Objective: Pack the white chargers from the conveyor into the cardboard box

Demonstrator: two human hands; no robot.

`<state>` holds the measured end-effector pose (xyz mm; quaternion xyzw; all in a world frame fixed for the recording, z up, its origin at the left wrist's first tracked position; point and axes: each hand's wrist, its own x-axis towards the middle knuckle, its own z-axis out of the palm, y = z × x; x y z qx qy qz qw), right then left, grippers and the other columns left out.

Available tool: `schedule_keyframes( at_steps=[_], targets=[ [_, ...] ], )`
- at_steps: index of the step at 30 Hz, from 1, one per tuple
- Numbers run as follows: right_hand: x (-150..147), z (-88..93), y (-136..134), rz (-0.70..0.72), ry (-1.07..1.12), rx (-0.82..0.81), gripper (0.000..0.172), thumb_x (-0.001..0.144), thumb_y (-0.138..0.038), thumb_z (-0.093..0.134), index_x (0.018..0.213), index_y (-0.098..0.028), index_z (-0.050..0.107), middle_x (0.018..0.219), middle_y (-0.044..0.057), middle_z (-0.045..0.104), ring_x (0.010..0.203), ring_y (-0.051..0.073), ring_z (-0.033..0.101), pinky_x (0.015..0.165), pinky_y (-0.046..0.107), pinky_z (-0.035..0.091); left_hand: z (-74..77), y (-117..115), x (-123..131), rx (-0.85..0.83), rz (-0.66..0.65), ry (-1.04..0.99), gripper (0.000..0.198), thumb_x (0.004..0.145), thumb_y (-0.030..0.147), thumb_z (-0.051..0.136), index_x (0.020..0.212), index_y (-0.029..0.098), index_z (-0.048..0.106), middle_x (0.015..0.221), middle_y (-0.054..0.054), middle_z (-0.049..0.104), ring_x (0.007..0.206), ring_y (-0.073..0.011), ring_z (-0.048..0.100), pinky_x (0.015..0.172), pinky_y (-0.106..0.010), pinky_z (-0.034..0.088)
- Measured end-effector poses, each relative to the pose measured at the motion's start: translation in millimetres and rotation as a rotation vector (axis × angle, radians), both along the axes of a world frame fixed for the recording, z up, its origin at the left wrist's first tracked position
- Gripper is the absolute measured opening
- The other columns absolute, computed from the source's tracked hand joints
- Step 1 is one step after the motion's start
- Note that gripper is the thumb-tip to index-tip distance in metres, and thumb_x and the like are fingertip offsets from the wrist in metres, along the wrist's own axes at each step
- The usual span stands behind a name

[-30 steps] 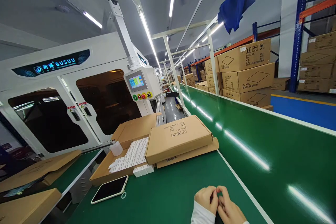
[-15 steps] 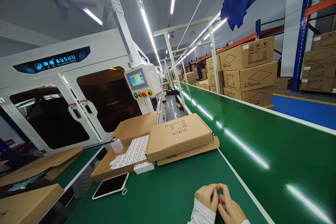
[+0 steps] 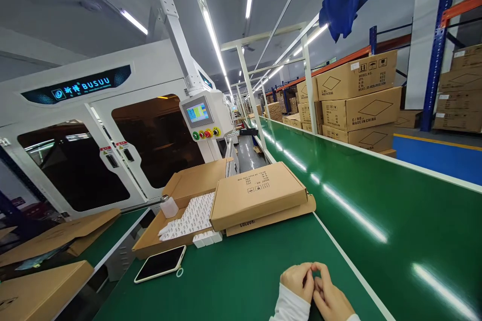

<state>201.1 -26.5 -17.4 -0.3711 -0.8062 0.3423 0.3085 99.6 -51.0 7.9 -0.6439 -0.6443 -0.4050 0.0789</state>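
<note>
My left hand (image 3: 298, 281) and my right hand (image 3: 330, 296) are together at the bottom edge of the view, resting on the green table (image 3: 241, 281). Their fingertips are pinched against each other, curled closed. Whatever sits between them is too small or hidden to name. A white sleeve covers my left wrist. Ahead of my hands lie two stacked flat cardboard boxes (image 3: 259, 195). Left of them is an open cardboard tray (image 3: 150, 241) holding white foam pieces (image 3: 188, 220).
A phone (image 3: 160, 264) with a dark screen lies face up on the table's left side. A long green conveyor belt (image 3: 376, 210) runs along the right. A large white machine (image 3: 105, 135) stands at left. Stacked cartons (image 3: 357, 105) sit behind the belt.
My hands stay pinched together in the same spot. The view has drifted slightly, nothing on the table has moved.
</note>
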Motion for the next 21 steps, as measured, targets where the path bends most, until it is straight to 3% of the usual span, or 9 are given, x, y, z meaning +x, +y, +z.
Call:
schedule_keyframes(
  at_steps=[8, 14, 21],
  targets=[
    [-0.2, -1.0, 0.5, -0.013, 0.010, 0.019, 0.035, 0.079, -0.025, 0.023, 0.107, -0.027, 0.043, 0.055, -0.004, 0.046, 0.049, 0.017, 0.050, 0.052, 0.026, 0.039, -3.2, 2.2, -1.8, 0.001, -0.025, -0.025, 0.031, 0.069, 0.009, 0.039, 0.076, 0.026, 0.064, 0.067, 0.004, 0.068, 0.055, -0.0153, 0.063, 0.052, -0.022, 0.049],
    [0.1, -4.4, 1.9, 0.006, 0.013, -0.012, 0.038, 0.077, -0.025, 0.024, 0.114, -0.024, 0.035, 0.059, -0.003, 0.050, 0.052, 0.017, 0.051, 0.055, 0.028, 0.039, 0.8, 0.9, 0.6, 0.007, -0.007, -0.022, 0.028, 0.070, 0.011, 0.040, 0.074, 0.025, 0.064, 0.065, 0.003, 0.068, 0.053, -0.0150, 0.062, 0.052, -0.022, 0.049],
    [0.6, 0.4, 0.3, -0.018, 0.047, 0.001, 0.037, 0.077, -0.025, 0.026, 0.112, -0.024, 0.037, 0.056, -0.004, 0.047, 0.051, 0.017, 0.051, 0.053, 0.026, 0.038, -1.1, 1.9, -2.0, 0.021, -0.030, 0.004, 0.028, 0.070, 0.010, 0.040, 0.073, 0.025, 0.063, 0.066, 0.004, 0.068, 0.053, -0.0137, 0.062, 0.052, -0.021, 0.048]
  ],
)
